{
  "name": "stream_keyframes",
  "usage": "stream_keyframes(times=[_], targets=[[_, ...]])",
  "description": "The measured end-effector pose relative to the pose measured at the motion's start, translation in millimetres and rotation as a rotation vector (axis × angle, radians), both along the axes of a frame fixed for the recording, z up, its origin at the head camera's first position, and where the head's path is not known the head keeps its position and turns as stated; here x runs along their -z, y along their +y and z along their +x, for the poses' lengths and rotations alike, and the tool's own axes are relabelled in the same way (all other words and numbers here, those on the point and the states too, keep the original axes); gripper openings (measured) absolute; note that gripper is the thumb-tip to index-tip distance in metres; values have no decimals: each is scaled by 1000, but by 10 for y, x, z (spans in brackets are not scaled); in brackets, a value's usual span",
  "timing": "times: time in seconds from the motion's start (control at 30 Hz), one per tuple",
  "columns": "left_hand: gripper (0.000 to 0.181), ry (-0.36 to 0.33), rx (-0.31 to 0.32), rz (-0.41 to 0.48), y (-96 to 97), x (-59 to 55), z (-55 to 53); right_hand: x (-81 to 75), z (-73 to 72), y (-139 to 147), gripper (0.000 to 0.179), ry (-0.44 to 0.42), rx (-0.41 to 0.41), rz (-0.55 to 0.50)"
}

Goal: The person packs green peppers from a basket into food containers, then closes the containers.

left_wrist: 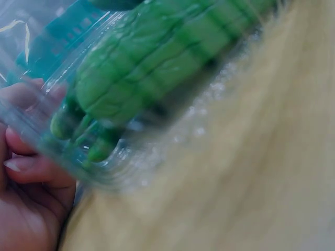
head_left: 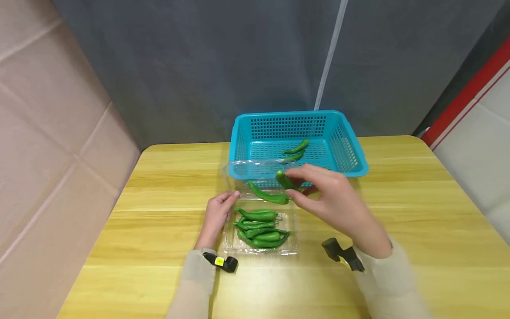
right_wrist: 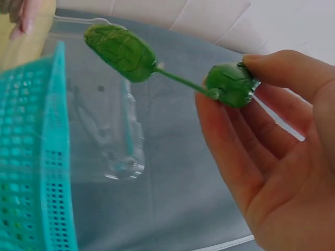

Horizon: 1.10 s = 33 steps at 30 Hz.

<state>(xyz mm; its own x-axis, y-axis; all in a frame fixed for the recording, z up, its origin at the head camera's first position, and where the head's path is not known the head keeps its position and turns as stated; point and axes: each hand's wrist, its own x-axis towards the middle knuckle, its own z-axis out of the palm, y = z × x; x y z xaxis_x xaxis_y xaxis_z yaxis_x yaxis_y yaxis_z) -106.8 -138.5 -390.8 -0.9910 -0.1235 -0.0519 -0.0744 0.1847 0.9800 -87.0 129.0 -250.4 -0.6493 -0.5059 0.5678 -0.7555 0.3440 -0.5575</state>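
Several green peppers [head_left: 260,232] sit in a clear plastic box [head_left: 260,251], just in front of the blue basket [head_left: 238,141] at the far edge of the table [head_left: 171,177]. Left hand [head_left: 217,215] pinches the box's left rim, probably because something that light would slide. Right hand [head_left: 334,199] has thumb and fingers nearly closed, gripping one pepper [head_left: 283,179]. Head view makes the second pepper [head_left: 268,196] look kinda loose beside it; right wrist view shows its stem running to the fingertips, can't tell if it's pinched.

The peppers [head_left: 258,215] are green, the gridded basket [head_left: 284,115] blue.
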Motion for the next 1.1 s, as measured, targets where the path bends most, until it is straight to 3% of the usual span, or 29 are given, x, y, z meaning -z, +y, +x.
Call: stream_keyframes(times=[0.23,0.47,0.63,0.87,1.1], targets=[[30,-14,15,3,6,-11,4,191,-31,-61,32,-89,-25,39],[34,-11,22,27,-28,0,-3,283,-70,-120,33,-99,-63,98],[38,-19,20,49,-77,123,-57,352,-116,-194,32,-139,-92,168],[42,3,5,47,-106,247,-112,506,-184,-342,32,-128,-97,290],[37,-28,22,87,-95,185,-91,664,-260,-419,35,-155,-80,372]])
